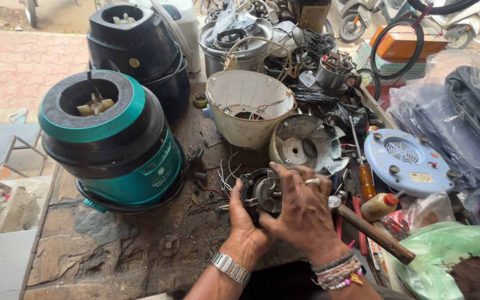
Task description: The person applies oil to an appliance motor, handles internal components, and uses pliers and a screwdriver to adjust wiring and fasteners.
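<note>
Head view: a worn, cracked wooden bench (112, 250) at a street-side repair stall, crowded with parts; my left hand (243, 219) cups the small motor (263, 191) from 7 o'clock, clenched around its dark housing; my right hand (301, 208) lies over it from 4 o'clock, fingers curled onto its face; its shaft points up toward me; the teal mixer base (112, 144) stands at 9 o'clock, a hammer (370, 230) at 3, an open cream shell (248, 105) at 12.
</note>
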